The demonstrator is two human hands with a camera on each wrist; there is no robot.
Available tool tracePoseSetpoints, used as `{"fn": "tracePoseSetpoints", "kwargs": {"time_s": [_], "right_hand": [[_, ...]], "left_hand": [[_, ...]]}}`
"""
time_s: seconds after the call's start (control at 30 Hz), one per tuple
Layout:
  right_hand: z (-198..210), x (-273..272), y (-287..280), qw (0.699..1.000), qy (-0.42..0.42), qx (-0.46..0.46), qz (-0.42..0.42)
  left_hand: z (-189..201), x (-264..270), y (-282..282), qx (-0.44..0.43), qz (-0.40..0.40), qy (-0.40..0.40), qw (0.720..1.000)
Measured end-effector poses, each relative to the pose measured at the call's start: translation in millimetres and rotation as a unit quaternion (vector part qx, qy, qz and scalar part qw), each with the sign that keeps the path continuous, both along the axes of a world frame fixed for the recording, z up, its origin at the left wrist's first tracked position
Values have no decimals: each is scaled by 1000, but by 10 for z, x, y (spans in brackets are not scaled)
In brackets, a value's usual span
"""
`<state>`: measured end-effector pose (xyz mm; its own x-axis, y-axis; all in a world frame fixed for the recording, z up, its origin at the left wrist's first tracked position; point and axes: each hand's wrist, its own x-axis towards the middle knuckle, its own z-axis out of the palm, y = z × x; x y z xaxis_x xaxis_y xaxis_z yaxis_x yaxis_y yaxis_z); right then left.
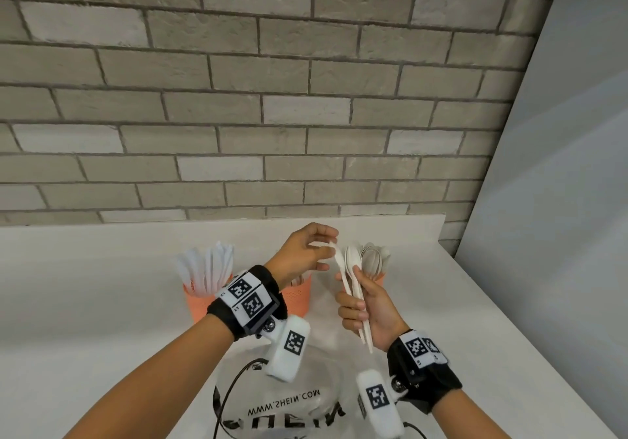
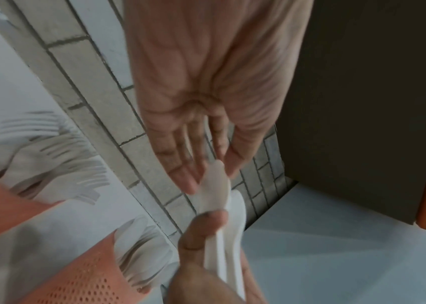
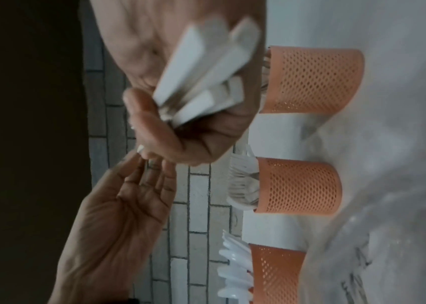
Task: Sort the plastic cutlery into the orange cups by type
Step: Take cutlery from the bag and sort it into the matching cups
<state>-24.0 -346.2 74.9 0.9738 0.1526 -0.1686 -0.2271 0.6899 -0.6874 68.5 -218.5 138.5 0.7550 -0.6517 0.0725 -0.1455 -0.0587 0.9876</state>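
Note:
My right hand (image 1: 365, 306) grips a bundle of white plastic spoons (image 1: 353, 268) by the handles, bowls up, above the counter. My left hand (image 1: 328, 245) reaches over from the left and pinches the bowl tip of one spoon (image 2: 215, 183) between thumb and fingertips. Three orange mesh cups stand in a row behind the hands. The left cup (image 1: 198, 297) holds knives, the middle cup (image 1: 300, 294) holds forks (image 2: 50, 144), and the right cup (image 1: 380, 280) holds spoons. The spoon handles (image 3: 201, 82) fan out of my right palm.
A clear plastic bag (image 1: 282, 401) with printed lettering lies on the white counter (image 1: 102, 285) in front of me, with a black cable over it. A grey brick wall (image 1: 238, 99) backs the counter. The counter's edge runs diagonally at the right beside a grey panel (image 1: 560, 201).

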Motion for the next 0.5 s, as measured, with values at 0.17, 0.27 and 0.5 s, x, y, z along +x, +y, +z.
{"fn": "tracePoseSetpoints", "kwargs": {"time_s": [0.17,0.27,0.5], "right_hand": [[36,-87,34,997,-18,33,60],[65,-112,85,992,-12,-125,-6],[15,-108,168,942,-56,-327,-47]], "left_hand": [[76,-42,99,8,-36,-60,998],[117,-53,101,46,47,-154,986],[82,-146,53,123,140,-256,949]]}}
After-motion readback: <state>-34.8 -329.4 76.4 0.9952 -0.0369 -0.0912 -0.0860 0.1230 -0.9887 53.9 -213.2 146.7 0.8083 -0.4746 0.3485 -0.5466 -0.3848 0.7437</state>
